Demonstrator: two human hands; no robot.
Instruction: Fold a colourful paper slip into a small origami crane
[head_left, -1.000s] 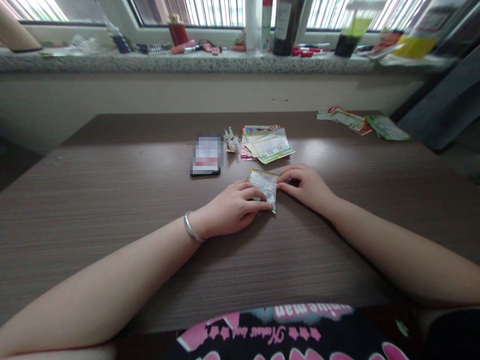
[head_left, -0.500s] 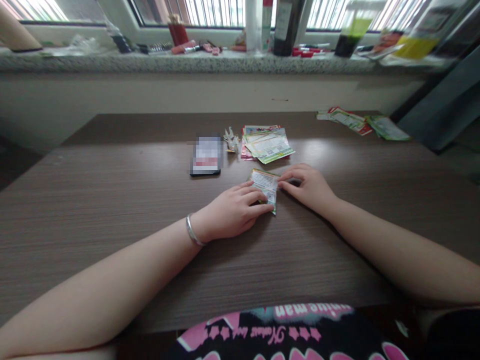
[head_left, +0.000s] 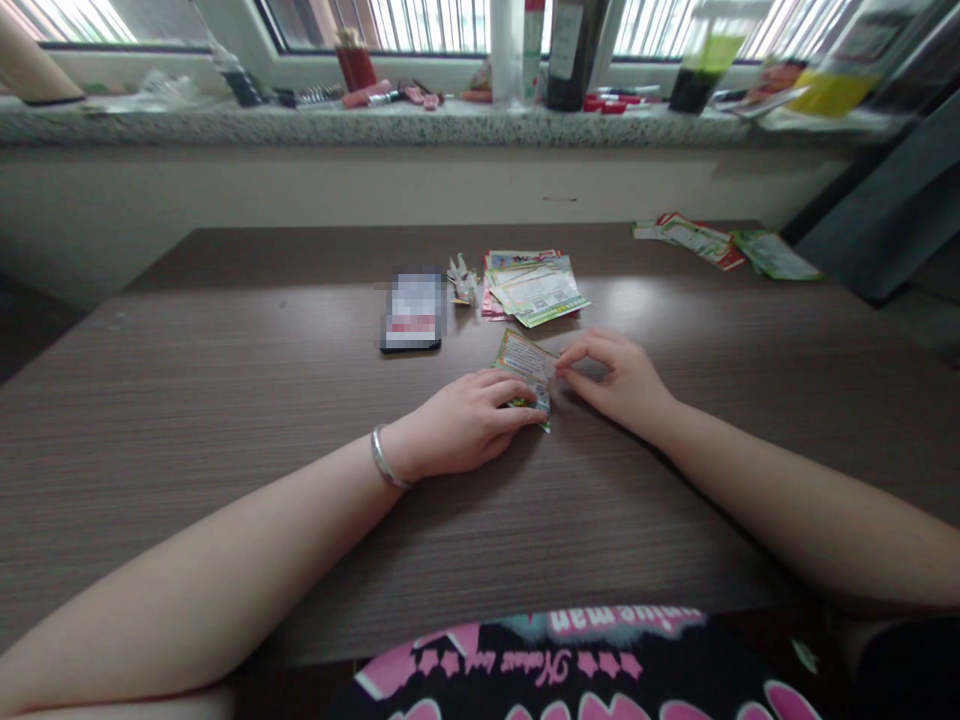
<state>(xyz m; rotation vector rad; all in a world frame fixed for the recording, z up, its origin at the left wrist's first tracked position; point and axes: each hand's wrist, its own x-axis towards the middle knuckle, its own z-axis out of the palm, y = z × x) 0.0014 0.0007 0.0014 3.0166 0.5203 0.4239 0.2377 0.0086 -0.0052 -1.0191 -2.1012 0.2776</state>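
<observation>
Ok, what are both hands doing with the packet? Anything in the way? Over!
Left hand laid over packet. Right hand pinching its right edge. Pile of packets just beyond, not in the way. Over.

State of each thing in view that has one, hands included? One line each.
Left hand: palm down, fingers on the packet, thumb hidden
Right hand: thumb and forefinger together at the packet's right edge
Printed packet: partly covered; sealed or open, cannot tell
Phone: lying flat, screen pixelated
Packet pile: loosely stacked, fanned
Scraps: crumpled
Far-right packets: spread, overlapping
Dark bottle: upright
</observation>
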